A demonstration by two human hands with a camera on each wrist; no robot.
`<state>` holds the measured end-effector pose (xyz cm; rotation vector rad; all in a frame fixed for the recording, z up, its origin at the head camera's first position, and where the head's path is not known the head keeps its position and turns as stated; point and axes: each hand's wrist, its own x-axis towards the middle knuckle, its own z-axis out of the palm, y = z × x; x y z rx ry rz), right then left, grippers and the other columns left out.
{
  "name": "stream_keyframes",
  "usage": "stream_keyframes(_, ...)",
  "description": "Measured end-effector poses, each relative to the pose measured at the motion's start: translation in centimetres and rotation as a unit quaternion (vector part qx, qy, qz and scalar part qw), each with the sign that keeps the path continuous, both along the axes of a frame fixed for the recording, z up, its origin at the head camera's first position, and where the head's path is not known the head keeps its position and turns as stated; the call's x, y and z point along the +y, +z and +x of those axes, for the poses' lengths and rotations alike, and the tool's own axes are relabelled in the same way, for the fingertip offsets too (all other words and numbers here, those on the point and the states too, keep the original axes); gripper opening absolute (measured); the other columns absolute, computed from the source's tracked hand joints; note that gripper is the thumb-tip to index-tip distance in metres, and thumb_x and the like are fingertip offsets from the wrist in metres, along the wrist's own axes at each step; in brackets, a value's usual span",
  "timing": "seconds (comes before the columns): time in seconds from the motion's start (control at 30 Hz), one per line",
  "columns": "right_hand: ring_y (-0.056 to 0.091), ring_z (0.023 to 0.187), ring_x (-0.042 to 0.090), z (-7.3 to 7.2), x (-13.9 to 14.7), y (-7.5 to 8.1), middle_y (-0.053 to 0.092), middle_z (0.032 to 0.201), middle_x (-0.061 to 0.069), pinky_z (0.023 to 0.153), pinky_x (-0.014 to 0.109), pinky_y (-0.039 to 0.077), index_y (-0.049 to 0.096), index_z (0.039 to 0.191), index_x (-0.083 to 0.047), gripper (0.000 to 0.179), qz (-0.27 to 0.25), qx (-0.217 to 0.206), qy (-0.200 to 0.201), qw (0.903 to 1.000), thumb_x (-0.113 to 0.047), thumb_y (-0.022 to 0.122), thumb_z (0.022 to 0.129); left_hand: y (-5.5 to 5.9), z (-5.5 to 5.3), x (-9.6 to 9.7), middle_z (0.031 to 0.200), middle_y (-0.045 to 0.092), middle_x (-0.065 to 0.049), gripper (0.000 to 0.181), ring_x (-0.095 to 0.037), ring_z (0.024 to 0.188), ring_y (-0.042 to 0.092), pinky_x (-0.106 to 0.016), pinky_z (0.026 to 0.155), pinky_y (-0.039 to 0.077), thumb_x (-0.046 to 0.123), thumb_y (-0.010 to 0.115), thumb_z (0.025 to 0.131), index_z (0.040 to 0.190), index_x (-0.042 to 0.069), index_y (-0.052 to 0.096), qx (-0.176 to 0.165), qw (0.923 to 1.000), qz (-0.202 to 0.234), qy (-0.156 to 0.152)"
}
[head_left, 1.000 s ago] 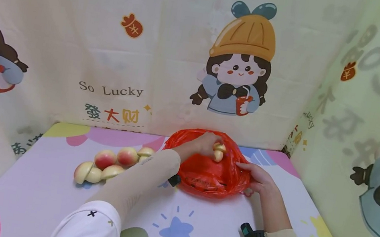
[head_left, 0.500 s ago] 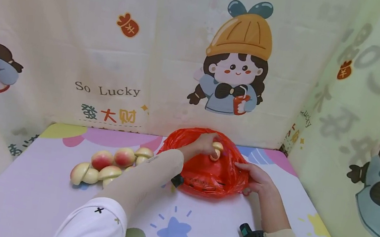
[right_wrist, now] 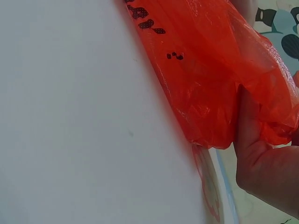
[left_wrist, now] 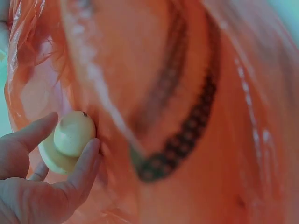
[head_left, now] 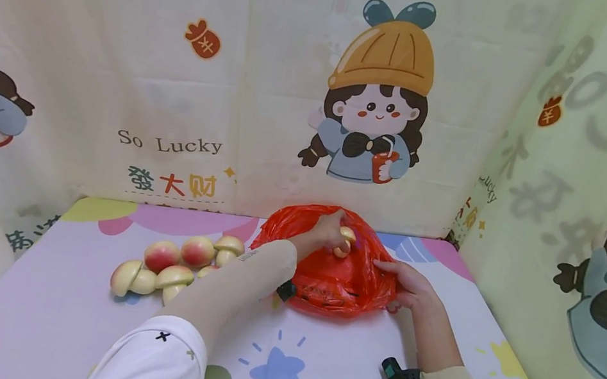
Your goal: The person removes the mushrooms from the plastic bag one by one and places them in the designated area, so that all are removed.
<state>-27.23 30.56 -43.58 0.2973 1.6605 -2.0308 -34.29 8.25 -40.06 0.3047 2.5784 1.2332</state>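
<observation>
A red plastic bag (head_left: 319,282) lies on the table with its mouth spread toward me. My left hand (head_left: 327,230) reaches into that mouth and pinches a cream toy mushroom (head_left: 344,242) between thumb and fingers. In the left wrist view the mushroom (left_wrist: 74,135) shows its rounded stem end, with the fingertips around its sides and bag plastic behind. My right hand (head_left: 414,284) grips the bag's right edge; in the right wrist view its thumb side presses into the red film (right_wrist: 205,93), and the other fingers are partly hidden.
Several cream mushrooms (head_left: 175,275), some with red-blushed caps (head_left: 162,256), lie grouped on the left of the table, partly behind my left forearm. The patterned tabletop (head_left: 336,369) meets a cartoon-printed backdrop (head_left: 267,113) just behind the bag.
The mushroom has tilted slightly and sits more behind my left fingers, still inside the bag. My right hand stays on the bag's edge. The head view has shifted a little.
</observation>
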Motion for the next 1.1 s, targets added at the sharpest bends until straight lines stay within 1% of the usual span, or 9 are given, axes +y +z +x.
stream_keyframes(0.23, 0.065, 0.106, 0.018, 0.0, 0.0, -0.1, 0.063, 0.120, 0.001, 0.085, 0.030, 0.061, 0.038, 0.147, -0.014, 0.050, 0.012, 0.010, 0.003, 0.9999, -0.025, 0.061, 0.104, 0.2, 0.3, 0.3, 0.128, 0.056, -0.013, 0.059, -0.027, 0.111, 0.054, -0.038, 0.088, 0.062, 0.004, 0.084, 0.083, 0.132, 0.013, 0.052, 0.018, 0.9998, -0.004, 0.011)
stream_keyframes(0.4, 0.065, 0.105, 0.019, -0.1, 0.0, -0.1, 0.063, 0.120, 0.002, 0.084, 0.029, 0.061, 0.038, 0.148, -0.013, 0.051, 0.017, 0.010, 0.003, 0.9998, -0.025, 0.062, 0.104, 0.3, 0.2, 0.3, 0.126, 0.057, -0.013, 0.060, -0.027, 0.108, 0.056, -0.037, 0.086, 0.063, 0.002, 0.084, 0.083, 0.133, 0.013, 0.052, 0.014, 0.9999, -0.006, 0.007)
stream_keyframes(0.5, 0.065, 0.104, 0.018, -0.1, 0.1, -0.1, 0.063, 0.119, 0.002, 0.083, 0.028, 0.060, 0.038, 0.147, -0.013, 0.051, 0.016, 0.007, 0.002, 0.9998, -0.025, 0.062, 0.104, 0.5, 0.1, 0.2, 0.127, 0.058, -0.014, 0.062, -0.027, 0.105, 0.058, -0.037, 0.084, 0.064, 0.002, 0.084, 0.083, 0.135, 0.012, 0.051, 0.004, 1.0000, -0.001, 0.000)
stream_keyframes(0.67, 0.066, 0.104, 0.018, 0.0, 0.2, -0.2, 0.064, 0.118, 0.001, 0.083, 0.028, 0.061, 0.040, 0.145, -0.013, 0.049, 0.014, 0.003, 0.003, 0.9999, -0.026, 0.063, 0.104, 0.8, 0.1, -0.1, 0.127, 0.057, -0.015, 0.060, -0.028, 0.102, 0.059, -0.039, 0.085, 0.064, 0.001, 0.083, 0.085, 0.134, 0.012, 0.051, -0.024, 0.9996, 0.012, -0.013)
stream_keyframes(0.8, 0.065, 0.106, 0.019, 0.1, 0.2, -0.2, 0.063, 0.119, 0.001, 0.085, 0.029, 0.061, 0.039, 0.146, -0.014, 0.049, 0.019, 0.003, 0.000, 0.9998, -0.027, 0.063, 0.104, 1.1, 0.1, -0.3, 0.126, 0.057, -0.014, 0.058, -0.029, 0.102, 0.059, -0.042, 0.088, 0.063, -0.002, 0.081, 0.085, 0.132, 0.013, 0.051, -0.054, 0.9980, 0.029, -0.014)
stream_keyframes(0.9, 0.063, 0.107, 0.019, 0.1, 0.2, -0.2, 0.062, 0.120, 0.001, 0.085, 0.029, 0.060, 0.038, 0.147, -0.014, 0.052, 0.023, 0.004, -0.002, 0.9997, -0.027, 0.063, 0.104, 1.3, 0.1, -0.4, 0.125, 0.057, -0.014, 0.056, -0.028, 0.102, 0.059, -0.043, 0.088, 0.063, -0.004, 0.081, 0.084, 0.130, 0.013, 0.052, -0.073, 0.9967, 0.032, -0.014)
stream_keyframes(0.97, 0.063, 0.108, 0.019, 0.2, 0.2, -0.2, 0.062, 0.121, 0.001, 0.086, 0.029, 0.060, 0.037, 0.148, -0.015, 0.053, 0.021, 0.005, -0.001, 0.9998, -0.028, 0.063, 0.104, 1.5, 0.1, -0.5, 0.123, 0.058, -0.014, 0.055, -0.027, 0.100, 0.060, -0.043, 0.088, 0.063, -0.003, 0.081, 0.084, 0.128, 0.012, 0.052, -0.080, 0.9963, 0.029, -0.014)
stream_keyframes(1.1, 0.064, 0.107, 0.019, 0.1, 0.2, -0.3, 0.063, 0.120, 0.001, 0.085, 0.029, 0.060, 0.037, 0.147, -0.015, 0.051, 0.016, 0.005, 0.002, 0.9999, -0.027, 0.063, 0.104, 1.8, 0.3, -1.1, 0.119, 0.060, -0.013, 0.053, -0.026, 0.095, 0.063, -0.041, 0.084, 0.064, -0.001, 0.081, 0.084, 0.127, 0.012, 0.054, -0.078, 0.9966, 0.021, -0.018)
